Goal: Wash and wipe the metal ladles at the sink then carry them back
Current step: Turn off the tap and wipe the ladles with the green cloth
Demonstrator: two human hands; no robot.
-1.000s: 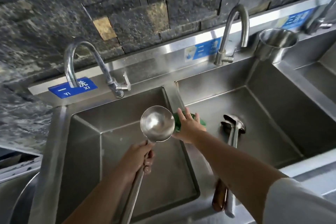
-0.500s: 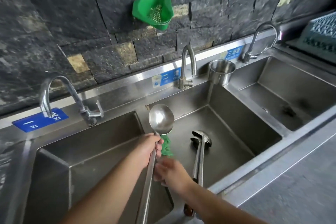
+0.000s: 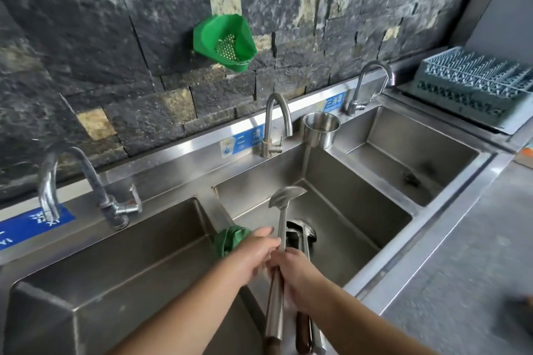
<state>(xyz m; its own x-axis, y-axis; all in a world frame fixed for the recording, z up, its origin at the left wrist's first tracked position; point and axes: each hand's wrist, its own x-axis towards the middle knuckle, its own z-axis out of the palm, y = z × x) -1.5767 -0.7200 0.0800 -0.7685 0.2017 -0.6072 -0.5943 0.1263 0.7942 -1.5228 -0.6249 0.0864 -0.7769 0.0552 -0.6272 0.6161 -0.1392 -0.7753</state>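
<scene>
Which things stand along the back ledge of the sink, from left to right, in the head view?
Left tap → middle tap → metal cup → right tap → dish rack.

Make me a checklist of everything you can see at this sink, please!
Surface: steel three-basin sink; no water seen running.
Job's things: held ladle over the middle basin, bowl edge-on; more ladles lie in that basin.
Clutter: green cloth on the basin divider; steel cup on the rim.
Grip: left hand open beside the ladle handle; right hand grips it.
Cables: nothing seen.
Surroundings: three taps, green strainer on the stone wall, dish rack at right.
</scene>
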